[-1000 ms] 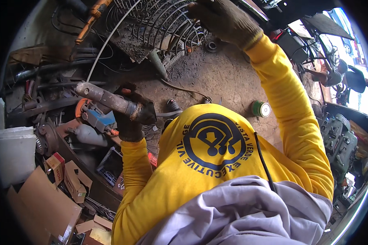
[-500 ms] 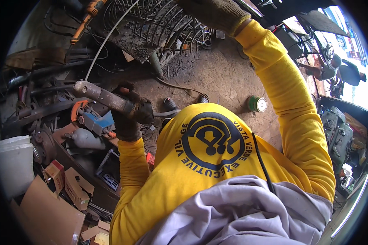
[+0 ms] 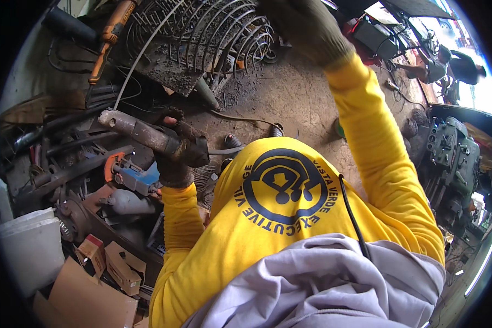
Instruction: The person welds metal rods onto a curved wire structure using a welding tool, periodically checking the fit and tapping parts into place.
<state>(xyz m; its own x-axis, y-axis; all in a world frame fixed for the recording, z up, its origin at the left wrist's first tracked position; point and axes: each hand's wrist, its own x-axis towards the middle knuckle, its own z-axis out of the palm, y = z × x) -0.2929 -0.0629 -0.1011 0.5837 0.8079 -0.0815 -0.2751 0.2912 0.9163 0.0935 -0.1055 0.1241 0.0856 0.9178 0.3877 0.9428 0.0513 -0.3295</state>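
Note:
My left hand [image 3: 176,174], in a dark worn glove, is closed around a welding electrode holder [image 3: 139,131]. The holder is thick, tubular and scuffed grey-brown, and a cable trails from its right end. From its left tip a long thin welding rod [image 3: 143,53] rises past the top edge. My right hand [image 3: 311,33], in a brownish knit glove, reaches far forward at the top of the view. Its fingers are dark and cut off there, so their grip does not show. Left of it is a frame of curved metal bars [image 3: 232,35] over a dirt-covered plate.
An orange power tool [image 3: 112,35] hangs at upper left. Metal bars, a blue tool [image 3: 139,177] and a grey cylinder [image 3: 128,202] crowd the left side, above cardboard boxes [image 3: 93,295]. A greasy engine-like block [image 3: 451,164] stands at right. Other people [image 3: 464,68] are far off at upper right.
My right hand has shifted right and slightly nearer, and its forearm now mostly covers the green can on the floor. The left hand keeps its hold; the surroundings have shifted in view.

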